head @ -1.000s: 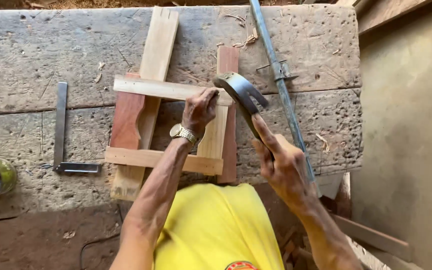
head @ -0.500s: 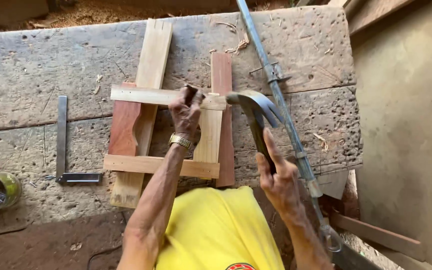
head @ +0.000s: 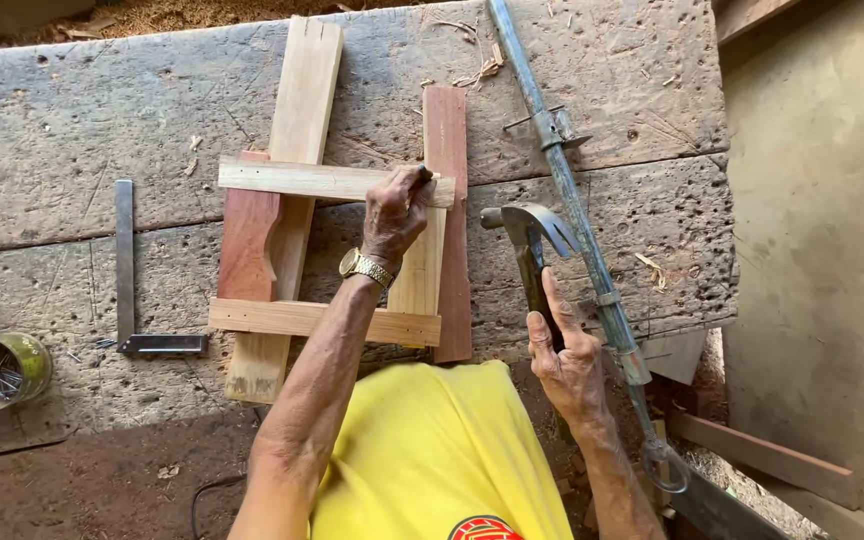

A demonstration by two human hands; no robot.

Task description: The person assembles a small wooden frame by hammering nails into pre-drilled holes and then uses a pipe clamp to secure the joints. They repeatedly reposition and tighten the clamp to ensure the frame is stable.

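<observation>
1. The step in hand looks like nailing: the left hand (head: 397, 210) pinches something small and dark, most likely a nail (too small to be sure), against the right end of the upper cross slat (head: 322, 181), where that slat crosses the pale upright board (head: 420, 280) and the reddish board (head: 449, 150) beside it.
2. The right hand (head: 564, 355) has its grip clenched around the handle of the claw hammer (head: 529, 232), whose head hangs above the tabletop (head: 72, 110), just right of the frame and apart from the slat.
3. The frame of boards lies flat in the middle of the tabletop; the lower cross slat (head: 302, 320) runs across its near end.
4. The next move, as I judge it, calls for a short, light tap squarely on the pinched piece with the fingertips kept low, since they sit right at the strike point.
5. Against the frame half a second ago, the left hand sits further right along the slat, at its end, and the hammer head has drawn back toward the person, well off the slat; a second ago it was raised higher, close by the left hand.
6. The try square (head: 127, 280) and the tin of nails (head: 0, 370) lie at the left, the long bar clamp (head: 572, 200) at the right.
</observation>
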